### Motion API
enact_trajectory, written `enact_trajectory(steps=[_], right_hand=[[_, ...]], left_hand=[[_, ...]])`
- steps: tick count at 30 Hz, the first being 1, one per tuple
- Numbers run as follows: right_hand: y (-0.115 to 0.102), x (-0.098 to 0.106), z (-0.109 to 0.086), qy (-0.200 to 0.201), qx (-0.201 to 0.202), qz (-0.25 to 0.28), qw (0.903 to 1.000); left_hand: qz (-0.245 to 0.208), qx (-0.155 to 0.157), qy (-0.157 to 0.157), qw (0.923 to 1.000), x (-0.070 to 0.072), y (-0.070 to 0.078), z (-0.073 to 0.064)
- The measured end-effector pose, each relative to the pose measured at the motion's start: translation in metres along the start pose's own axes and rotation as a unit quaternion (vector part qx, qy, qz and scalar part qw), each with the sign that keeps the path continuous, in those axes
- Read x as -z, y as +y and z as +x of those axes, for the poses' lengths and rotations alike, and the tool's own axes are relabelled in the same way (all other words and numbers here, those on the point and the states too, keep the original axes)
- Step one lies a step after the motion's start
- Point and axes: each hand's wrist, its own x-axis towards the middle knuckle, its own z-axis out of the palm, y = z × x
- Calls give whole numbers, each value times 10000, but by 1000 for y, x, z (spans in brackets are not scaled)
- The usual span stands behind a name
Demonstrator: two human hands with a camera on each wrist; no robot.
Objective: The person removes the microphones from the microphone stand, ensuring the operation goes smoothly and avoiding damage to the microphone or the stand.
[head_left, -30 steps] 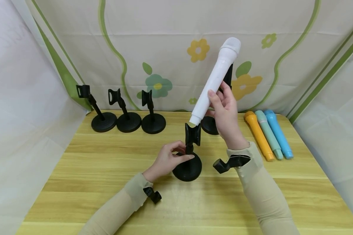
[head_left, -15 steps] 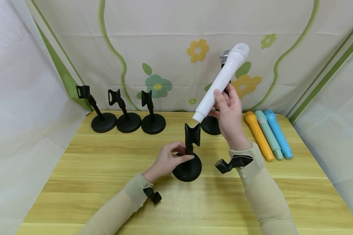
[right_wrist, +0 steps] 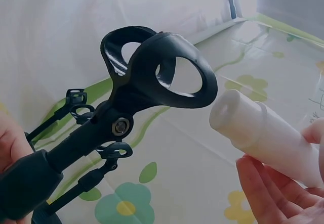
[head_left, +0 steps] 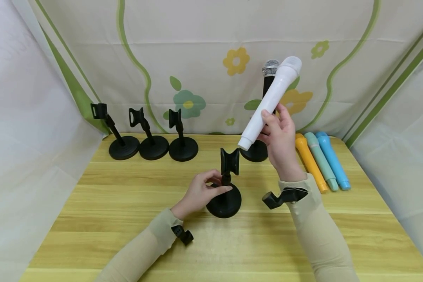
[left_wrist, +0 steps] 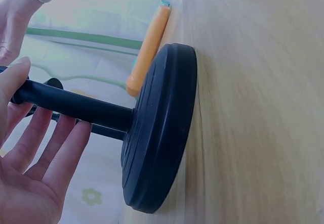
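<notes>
My right hand [head_left: 281, 145] grips a white microphone [head_left: 269, 103] by its lower half, head up and tilted to the right. Its tail end is close to the clip [head_left: 230, 161] of a black desktop microphone stand, apart from it in the right wrist view, where the clip shows two open rings. With thumb and fingers on the pole [left_wrist: 83, 102], my left hand [head_left: 202, 192] holds this stand, whose round base [head_left: 224, 205] is on the table. Behind my right hand a black microphone with a silver mesh head [head_left: 270, 67] stands in another stand [head_left: 254, 152], partly hidden.
Three more black stands with bare clips line the back left, the nearest to the middle being a stand [head_left: 183, 149]. On the right lie an orange microphone [head_left: 311, 162], a green microphone [head_left: 321, 160] and a blue microphone [head_left: 333, 160]. A flowered cloth [head_left: 197, 58] hangs behind the table [head_left: 127, 203].
My right hand has drawn the white microphone right and slightly down, away from over the clip, so the silver-headed microphone behind shows more. My left hand and its stand stay put.
</notes>
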Motion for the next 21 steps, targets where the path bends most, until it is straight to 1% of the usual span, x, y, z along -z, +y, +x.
enact_trajectory(steps=[5, 14, 21], right_hand=[[-1, 6, -2, -17, -37, -66, 10000], [-2, 16, -4, -18, 80, -260, 9996], [-3, 23, -7, -43, 129, -337, 9993]], left_hand=[[-11, 58, 8, 10000, 0, 1, 0], [-94, 110, -55, 9999, 1, 3, 0], [-52, 103, -41, 9999, 0, 3, 0]])
